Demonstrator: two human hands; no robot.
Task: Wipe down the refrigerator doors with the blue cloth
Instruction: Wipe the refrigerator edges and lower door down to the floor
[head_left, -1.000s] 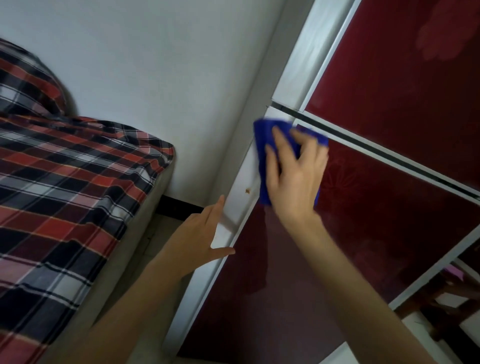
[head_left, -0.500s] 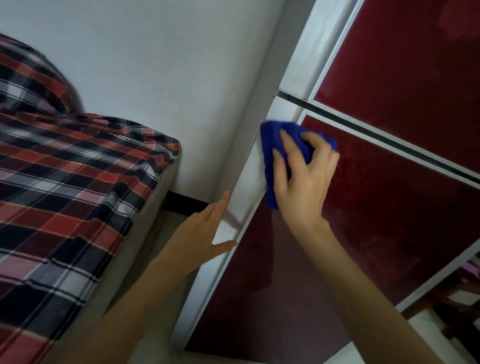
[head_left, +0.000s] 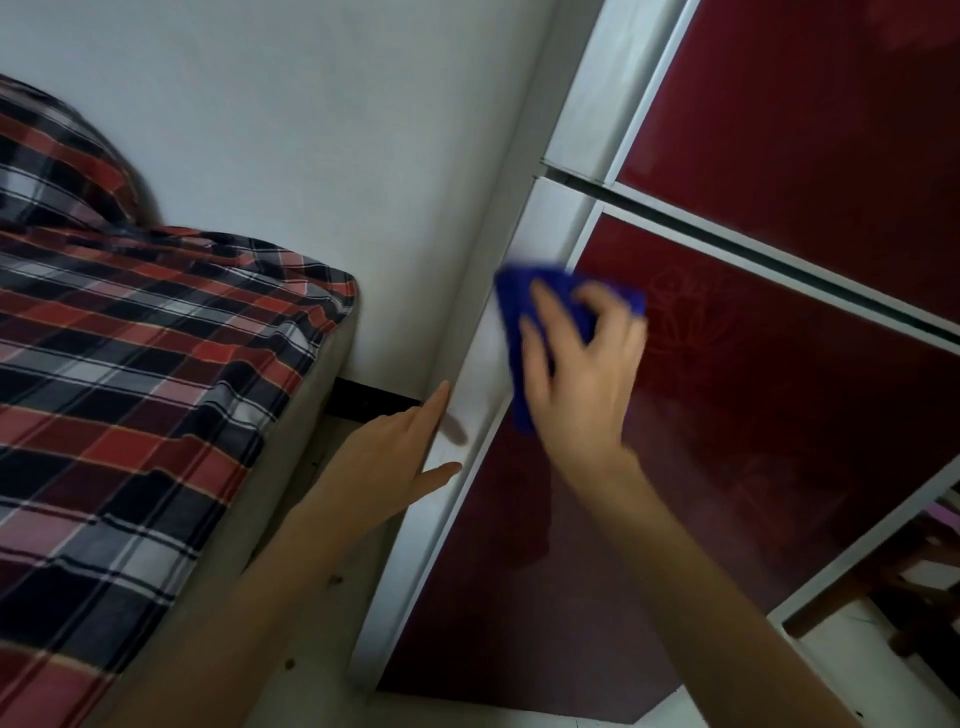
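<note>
Head view: cloth working the lower door's hinge-side edge

Head camera looks down along a refrigerator whose lower door (head_left: 753, 441) is a dark red panel framed in white. The right hand (head_left: 582, 364) presses the blue cloth (head_left: 519, 312) flat where the red panel meets the white edge strip (head_left: 467, 415) — fingers spread over the fabric with the tips curled slightly, likely to keep it bunched under the palm while it slides. Hand and cloth are blurred, so a stroke seems under way.

The left hand (head_left: 395, 457) rests against the outer side of that white strip, fingers straight and close together, thumb angled out onto the strip's face. It holds nothing; my reading is that it braces the door so pressure from wiping does not swing it.

Above a dark gap sits the upper door (head_left: 805, 104), no hand on it. A bed with a plaid cover (head_left: 130, 364) stands close beside the refrigerator — little elbow room on that side.
</note>
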